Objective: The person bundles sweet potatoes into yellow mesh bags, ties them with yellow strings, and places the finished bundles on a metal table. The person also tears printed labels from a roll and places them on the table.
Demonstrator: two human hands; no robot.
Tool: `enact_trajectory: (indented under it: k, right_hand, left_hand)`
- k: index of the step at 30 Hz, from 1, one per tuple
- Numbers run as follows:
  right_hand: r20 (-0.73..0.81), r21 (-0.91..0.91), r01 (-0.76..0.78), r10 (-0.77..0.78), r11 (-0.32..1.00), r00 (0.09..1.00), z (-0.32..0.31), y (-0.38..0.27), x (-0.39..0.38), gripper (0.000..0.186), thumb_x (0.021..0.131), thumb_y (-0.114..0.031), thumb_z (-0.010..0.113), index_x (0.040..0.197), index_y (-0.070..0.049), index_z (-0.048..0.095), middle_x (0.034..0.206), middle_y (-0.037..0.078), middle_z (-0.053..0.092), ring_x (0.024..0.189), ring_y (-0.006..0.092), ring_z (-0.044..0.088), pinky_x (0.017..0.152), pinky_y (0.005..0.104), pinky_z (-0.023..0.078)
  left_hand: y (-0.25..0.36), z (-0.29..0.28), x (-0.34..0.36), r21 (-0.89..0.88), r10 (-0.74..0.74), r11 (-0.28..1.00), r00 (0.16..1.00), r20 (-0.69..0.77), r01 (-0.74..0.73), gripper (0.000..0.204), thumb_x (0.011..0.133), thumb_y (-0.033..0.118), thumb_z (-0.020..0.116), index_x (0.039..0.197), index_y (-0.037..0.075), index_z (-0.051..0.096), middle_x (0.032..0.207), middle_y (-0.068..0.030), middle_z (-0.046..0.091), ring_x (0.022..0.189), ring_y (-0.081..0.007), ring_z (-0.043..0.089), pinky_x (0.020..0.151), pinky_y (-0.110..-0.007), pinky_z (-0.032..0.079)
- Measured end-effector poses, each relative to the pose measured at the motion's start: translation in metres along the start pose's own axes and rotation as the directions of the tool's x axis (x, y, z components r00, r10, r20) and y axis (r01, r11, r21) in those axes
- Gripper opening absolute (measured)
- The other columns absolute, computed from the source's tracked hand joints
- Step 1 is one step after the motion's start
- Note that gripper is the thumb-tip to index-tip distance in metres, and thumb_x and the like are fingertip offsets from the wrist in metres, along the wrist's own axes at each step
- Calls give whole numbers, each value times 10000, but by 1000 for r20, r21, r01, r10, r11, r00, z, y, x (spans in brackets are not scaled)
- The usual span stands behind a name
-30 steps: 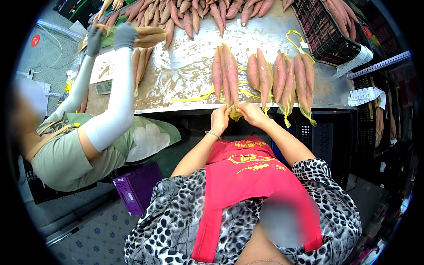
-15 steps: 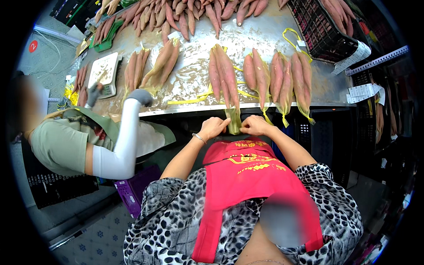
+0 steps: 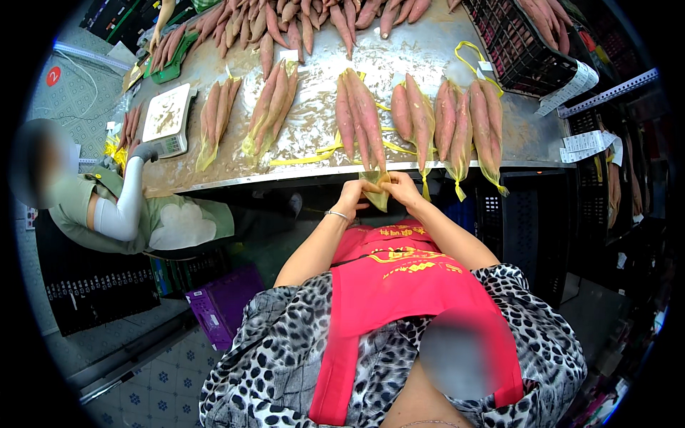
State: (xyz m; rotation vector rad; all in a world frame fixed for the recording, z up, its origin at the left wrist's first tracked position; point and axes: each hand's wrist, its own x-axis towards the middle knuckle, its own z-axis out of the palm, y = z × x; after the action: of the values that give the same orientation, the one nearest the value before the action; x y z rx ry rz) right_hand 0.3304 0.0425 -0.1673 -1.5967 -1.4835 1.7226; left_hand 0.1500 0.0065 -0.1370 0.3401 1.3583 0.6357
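Observation:
A yellow mesh bag holds several long sweet potatoes and lies at the table's near edge. Its loose end hangs over that edge. My left hand pinches this end from the left, fingers closed on the mesh. From the right, my right hand grips the same end, its fingertips close to those of the left. To the right lie more filled bags, with knotted ends hanging over the edge. Two filled bags with unknotted ends lie to the left.
Loose sweet potatoes are heaped along the far side. A white scale stands at the left, beside a co-worker's gloved hand. A black crate sits at the back right. Yellow strips lie near the front edge.
My hands have come closer together, gathering the bag's end between them. The co-worker has leaned back to the left, and the bag near their hand now lies flatter on the table.

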Motion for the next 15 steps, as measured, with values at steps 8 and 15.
enact_trajectory:
  k: [8, 15]
  right_hand:
    - [40, 77, -31, 28, 997, 999, -6, -7, -8, 287, 766, -5, 597, 1034, 3, 699, 960, 95, 731, 883, 158, 670, 817, 285, 504]
    - [35, 67, -32, 30, 997, 999, -6, 3, -11, 336, 764, 69, 539, 1077, 34, 657, 959, 70, 686, 895, 140, 616, 810, 260, 479]
  left_hand:
    - [1, 0, 11, -198, 73, 976, 995, -66, -85, 355, 970, 375, 547, 1182, 100, 624, 1181, -79, 646, 1104, -220, 599, 968, -448, 435]
    - [-4, -1, 6, -198, 108, 974, 994, -11, -108, 166, 914, 120, 547, 992, 50, 676, 942, -70, 699, 894, -189, 668, 813, -374, 533]
